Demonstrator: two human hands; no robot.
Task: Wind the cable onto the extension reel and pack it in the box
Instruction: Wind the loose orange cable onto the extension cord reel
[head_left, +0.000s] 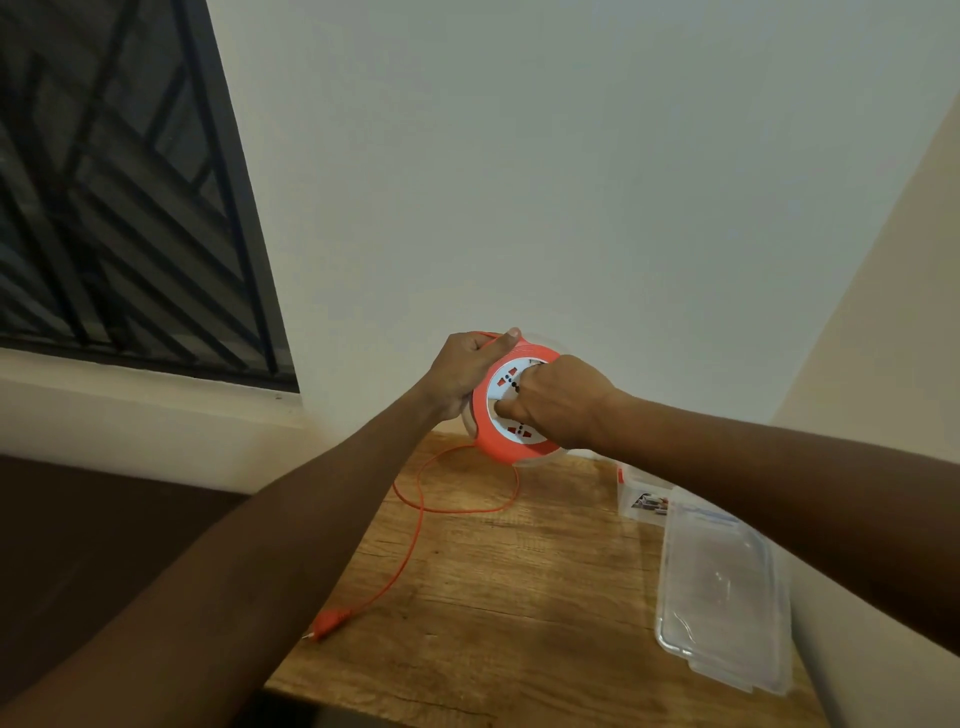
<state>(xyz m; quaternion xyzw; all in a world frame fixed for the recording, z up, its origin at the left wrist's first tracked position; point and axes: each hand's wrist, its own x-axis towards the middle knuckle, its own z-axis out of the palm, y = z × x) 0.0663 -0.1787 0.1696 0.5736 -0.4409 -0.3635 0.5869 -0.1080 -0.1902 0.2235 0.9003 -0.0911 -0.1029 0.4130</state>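
Note:
An orange and white extension reel (501, 415) is held up above the far end of the wooden table (493, 597). My left hand (465, 371) grips its left rim, thumb laid along the top edge. My right hand (558, 402) is curled on the white socket face. The orange cable (415, 525) drops from the reel's bottom, loops on the table and runs to the plug (328, 622) near the left table edge. A clear plastic box (641, 496) stands at the far right, partly hidden by my right forearm.
A clear plastic lid (722, 592) lies flat on the right side of the table. A pale wall rises right behind the table. A dark window with bars (114, 182) is at the upper left.

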